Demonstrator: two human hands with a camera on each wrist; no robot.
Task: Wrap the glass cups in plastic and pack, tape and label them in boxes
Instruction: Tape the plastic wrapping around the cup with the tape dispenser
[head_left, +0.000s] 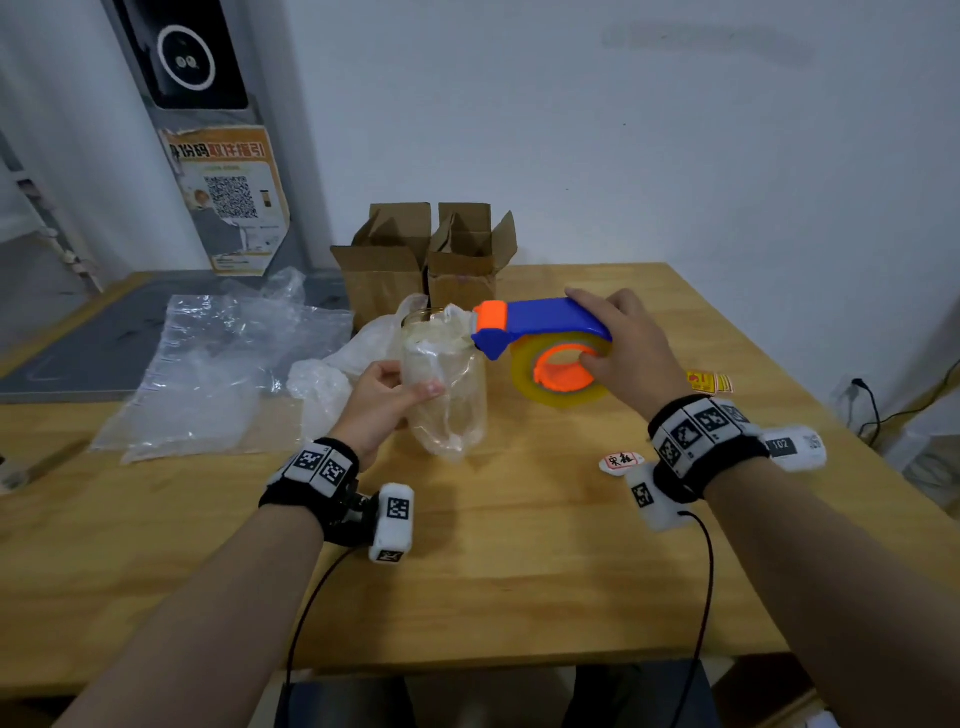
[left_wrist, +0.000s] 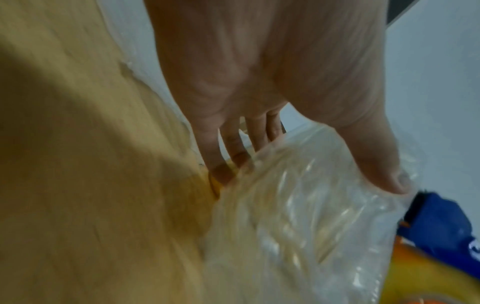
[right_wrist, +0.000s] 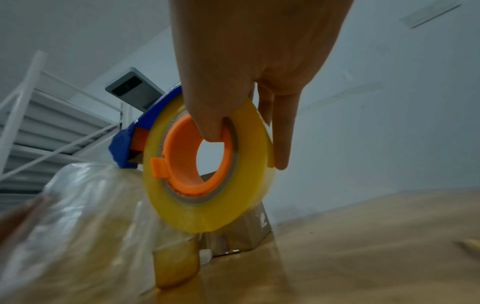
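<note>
A glass cup wrapped in clear plastic (head_left: 445, 379) (left_wrist: 298, 226) (right_wrist: 85, 216) stands upright on the wooden table (head_left: 519, 571). My left hand (head_left: 387, 400) (left_wrist: 259, 82) grips it from the left, thumb across the front and fingers behind. My right hand (head_left: 628, 353) (right_wrist: 246, 61) holds a blue and orange tape dispenser (head_left: 540, 338) (right_wrist: 197, 162) with a roll of clear tape, thumb through the orange core. The dispenser's orange front end touches the top right of the wrapped cup.
Two open cardboard boxes (head_left: 423, 260) stand behind the cup. Sheets of clear plastic (head_left: 218, 374) lie at the left. Label stickers lie at the right (head_left: 709, 383) and near my right wrist (head_left: 621, 461). A cable (head_left: 878, 410) hangs off the right edge.
</note>
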